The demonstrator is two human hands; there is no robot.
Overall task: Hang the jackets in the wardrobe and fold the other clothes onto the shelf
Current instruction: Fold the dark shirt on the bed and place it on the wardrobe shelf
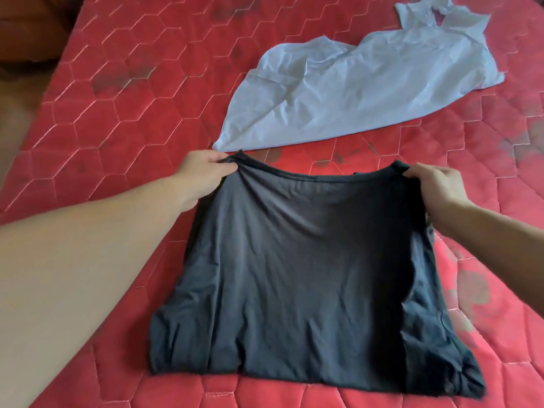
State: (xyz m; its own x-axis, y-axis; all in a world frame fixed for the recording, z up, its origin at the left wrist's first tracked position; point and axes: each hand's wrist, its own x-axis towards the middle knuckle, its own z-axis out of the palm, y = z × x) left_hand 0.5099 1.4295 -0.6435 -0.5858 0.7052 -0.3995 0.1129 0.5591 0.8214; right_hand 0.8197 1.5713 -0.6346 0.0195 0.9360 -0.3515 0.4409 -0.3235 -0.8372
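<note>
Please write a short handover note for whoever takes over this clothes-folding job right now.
Left hand: pinches the far left corner of the dark shirt.
Right hand: pinches the far right corner of the same shirt.
The dark shirt lies partly folded on the red mattress, its far edge lifted between the hands.
The light blue shirt lies crumpled and unfolded farther back on the mattress.
Done: the dark shirt's fold is begun.
Left: finish that fold, fold the blue shirt, shelve both. No wardrobe, shelf or jackets in view.
</note>
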